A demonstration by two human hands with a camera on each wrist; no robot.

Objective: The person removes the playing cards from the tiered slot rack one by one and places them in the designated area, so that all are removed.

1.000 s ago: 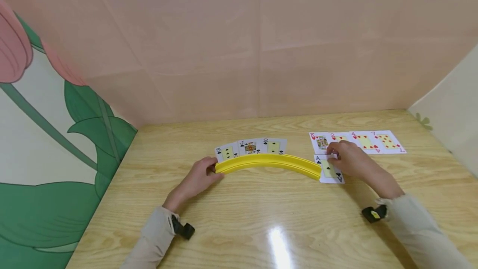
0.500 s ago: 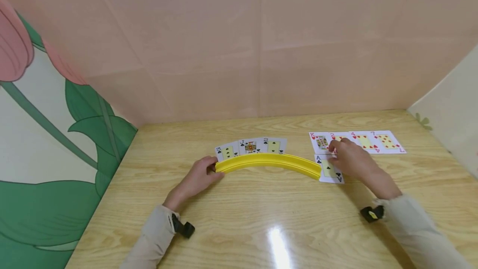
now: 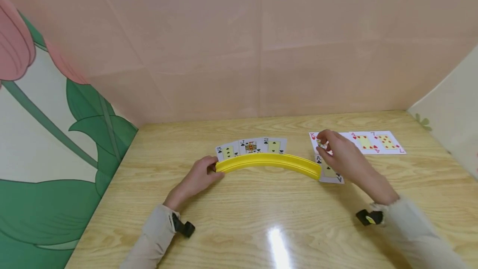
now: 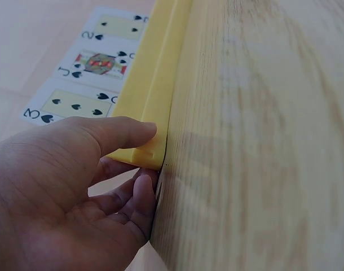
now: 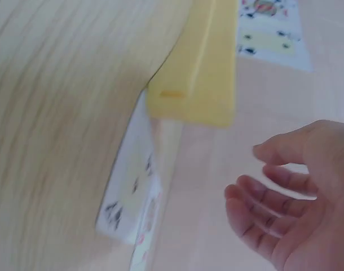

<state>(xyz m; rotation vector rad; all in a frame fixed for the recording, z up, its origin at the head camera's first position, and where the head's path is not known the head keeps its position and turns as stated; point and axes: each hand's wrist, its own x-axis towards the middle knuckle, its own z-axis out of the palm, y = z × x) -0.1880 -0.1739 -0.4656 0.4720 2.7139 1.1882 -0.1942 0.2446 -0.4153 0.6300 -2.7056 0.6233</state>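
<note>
Yellow rack (image 3: 267,160): arched, lengthwise-grooved. Left grip (image 3: 198,177) pinches rack's left end. Right grip (image 3: 342,154), beyond right end: empty, fingers loosely curled.

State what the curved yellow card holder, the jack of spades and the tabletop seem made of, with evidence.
Curved yellow card holder: probably moulded plastic, low sheen; even colour, smooth ridges.
Jack of spades: likely paper card, finish unclear; thin, printed.
Tabletop: wood or laminate, glossy; grain pattern, bright reflection.

Left grip (image 3: 198,176) on curved yellow rack (image 3: 267,160), right grip (image 3: 342,155) over cards (image 3: 363,142)
</note>
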